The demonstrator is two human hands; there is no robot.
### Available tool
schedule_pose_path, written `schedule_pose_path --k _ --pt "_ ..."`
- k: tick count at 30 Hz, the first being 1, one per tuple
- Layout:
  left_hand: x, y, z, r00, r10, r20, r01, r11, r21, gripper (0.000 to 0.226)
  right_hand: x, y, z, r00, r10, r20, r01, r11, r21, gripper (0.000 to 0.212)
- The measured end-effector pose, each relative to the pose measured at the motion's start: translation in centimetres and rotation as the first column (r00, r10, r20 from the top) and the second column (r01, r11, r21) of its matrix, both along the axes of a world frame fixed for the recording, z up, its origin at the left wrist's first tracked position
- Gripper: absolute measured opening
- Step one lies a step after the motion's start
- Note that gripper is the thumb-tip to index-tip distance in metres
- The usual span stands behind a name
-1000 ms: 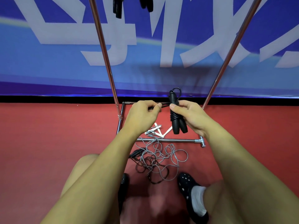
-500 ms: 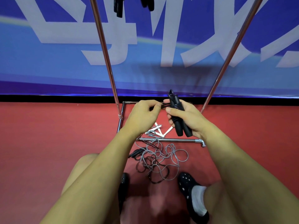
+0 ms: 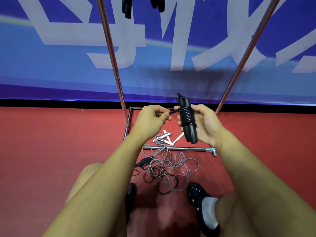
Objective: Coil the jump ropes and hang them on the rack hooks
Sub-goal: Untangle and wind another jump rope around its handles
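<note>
Black jump rope (image 3: 187, 117): both handles held together, upright w/ slight tilt, cord wound in tight turns round their middle. Right hand (image 3: 203, 124) wraps the handle pair from the right, fingers curled round it. Left hand (image 3: 150, 119) pinches the free cord tail, drawn taut to the bundle. Hands near each other, not touching, above the rack base bar (image 3: 177, 148).

Risks, as judged:
- Tail slips from the pinch: turns loosen and wrap unwinds, since no tuck or knot is visible.
- Tail looks short; too little left to lock under a turn, so bundle may spring open once hung.
- Right-hand grip sits beside the wrap, not over it; turns could slide toward handle ends.

On floor below: grey rope (image 3: 172, 161) and dark rope (image 3: 159, 178) tangled together, white handles (image 3: 168, 137) just past the bar. Not yet coiled; tangle close to shoes (image 3: 201, 202), so snag/trip risk. Hooks not in view; dark items (image 3: 127, 7) hang at top edge, nature unclear.
</note>
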State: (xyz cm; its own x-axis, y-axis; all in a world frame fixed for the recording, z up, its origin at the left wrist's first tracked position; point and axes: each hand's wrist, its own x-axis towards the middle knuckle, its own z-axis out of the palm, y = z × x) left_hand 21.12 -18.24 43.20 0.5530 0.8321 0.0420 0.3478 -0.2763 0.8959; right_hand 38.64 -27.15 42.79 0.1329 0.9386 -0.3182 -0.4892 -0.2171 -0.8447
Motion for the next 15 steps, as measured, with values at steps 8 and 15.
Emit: schedule_pose_path --k 8,15 --pt "0.0 0.1 -0.2 0.999 -0.007 -0.039 0.005 0.999 -0.043 0.024 -0.7 -0.1 -1.0 0.950 0.031 0.310 -0.036 0.999 0.011 0.017" --pt "-0.1 -0.3 0.3 0.994 -0.072 -0.081 0.065 0.994 -0.084 0.042 -0.4 -0.3 -1.4 0.861 -0.025 0.507 0.022 1.000 0.011 0.039"
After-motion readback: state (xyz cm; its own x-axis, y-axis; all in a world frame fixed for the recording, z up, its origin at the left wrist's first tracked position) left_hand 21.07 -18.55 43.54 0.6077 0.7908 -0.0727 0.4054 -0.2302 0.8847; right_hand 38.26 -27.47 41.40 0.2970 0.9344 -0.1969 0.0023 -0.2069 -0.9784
